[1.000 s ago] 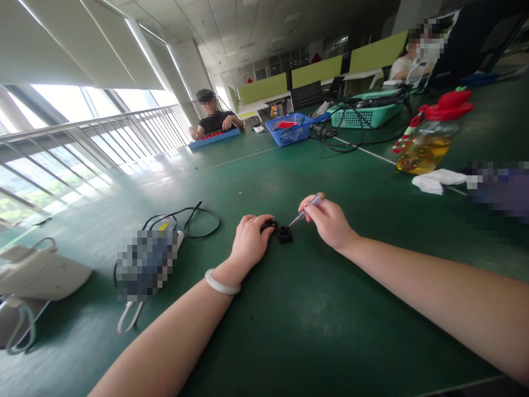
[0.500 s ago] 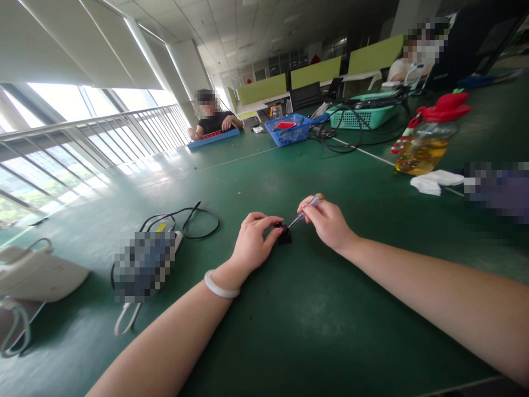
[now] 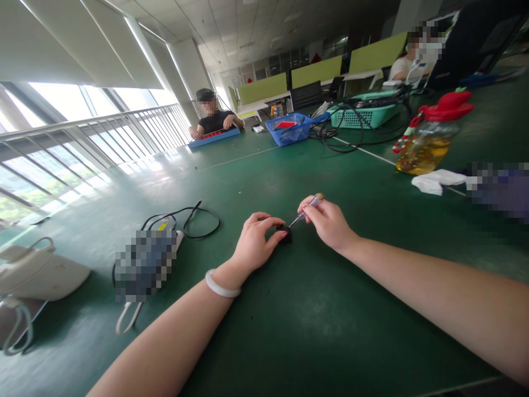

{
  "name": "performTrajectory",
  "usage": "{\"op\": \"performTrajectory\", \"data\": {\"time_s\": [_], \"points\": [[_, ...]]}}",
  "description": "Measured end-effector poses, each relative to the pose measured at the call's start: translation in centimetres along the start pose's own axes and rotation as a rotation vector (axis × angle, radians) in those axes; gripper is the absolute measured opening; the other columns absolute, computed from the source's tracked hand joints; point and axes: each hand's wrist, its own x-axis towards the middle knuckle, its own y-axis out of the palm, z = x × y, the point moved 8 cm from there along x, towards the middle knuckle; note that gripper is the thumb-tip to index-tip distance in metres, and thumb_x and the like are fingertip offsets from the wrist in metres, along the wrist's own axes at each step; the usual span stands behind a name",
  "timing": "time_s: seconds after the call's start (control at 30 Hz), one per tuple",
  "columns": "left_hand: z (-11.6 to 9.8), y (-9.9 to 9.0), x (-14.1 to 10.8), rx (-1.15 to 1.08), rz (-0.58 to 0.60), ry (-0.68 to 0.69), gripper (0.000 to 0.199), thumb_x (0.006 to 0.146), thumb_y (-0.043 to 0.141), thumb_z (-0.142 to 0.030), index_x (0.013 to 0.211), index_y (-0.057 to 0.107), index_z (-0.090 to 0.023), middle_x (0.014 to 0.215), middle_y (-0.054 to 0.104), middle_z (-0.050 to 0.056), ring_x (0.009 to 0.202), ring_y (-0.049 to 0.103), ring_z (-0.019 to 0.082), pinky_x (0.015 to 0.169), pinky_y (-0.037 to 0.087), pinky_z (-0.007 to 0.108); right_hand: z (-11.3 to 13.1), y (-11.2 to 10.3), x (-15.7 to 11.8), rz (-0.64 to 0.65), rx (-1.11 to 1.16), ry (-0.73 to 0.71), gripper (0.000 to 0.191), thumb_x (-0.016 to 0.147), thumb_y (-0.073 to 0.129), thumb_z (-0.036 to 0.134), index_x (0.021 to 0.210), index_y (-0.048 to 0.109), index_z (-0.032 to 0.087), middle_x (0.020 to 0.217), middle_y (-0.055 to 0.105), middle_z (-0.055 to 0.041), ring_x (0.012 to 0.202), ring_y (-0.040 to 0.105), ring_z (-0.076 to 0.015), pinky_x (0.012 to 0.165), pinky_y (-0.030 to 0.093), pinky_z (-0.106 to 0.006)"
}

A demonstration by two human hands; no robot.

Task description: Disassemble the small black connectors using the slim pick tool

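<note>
On the green table (image 3: 322,331), a small black part (image 3: 285,234) is pinched between the thumb and fingers of my left hand (image 3: 257,238). Its exact kind is too small to make out. My right hand (image 3: 330,223) grips a screwdriver (image 3: 309,208) with a clear, purplish handle, held at a slant. The screwdriver's thin shaft points down and left, and its tip meets or nearly meets the black part. My left fingers hide some of that part.
Left of my hands lie a black cable (image 3: 201,221) and a blurred-out pouch-like item (image 3: 146,264). A white case (image 3: 41,270) sits at far left. Beyond are a blue basket (image 3: 289,135), green basket (image 3: 363,117), red-lidded bottle (image 3: 425,146), tissue (image 3: 436,180) and a seated person (image 3: 215,118).
My left thumb and fingers have shifted slightly on the black part. My right hand and the screwdriver stay almost in place. The whole view has drifted very slightly.
</note>
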Motion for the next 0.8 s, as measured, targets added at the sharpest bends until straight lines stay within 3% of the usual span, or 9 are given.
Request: {"op": "performTrajectory", "data": {"time_s": [0.8], "points": [[0.26,0.51,0.07,0.039,0.044,-0.018,0.023,0.083,0.064,-0.035,0.103,0.070,-0.026,0.103,0.066,0.006,0.111,0.053,0.025,0.098,0.043,0.042,-0.08,-0.17,-0.04,-0.018,-0.019,-0.021,0.024,0.086,0.045,0.033,0.075,0.060,0.019,0.066,0.058,-0.0007,0.065,0.055,-0.0165,0.066,0.042,-0.029]]}}
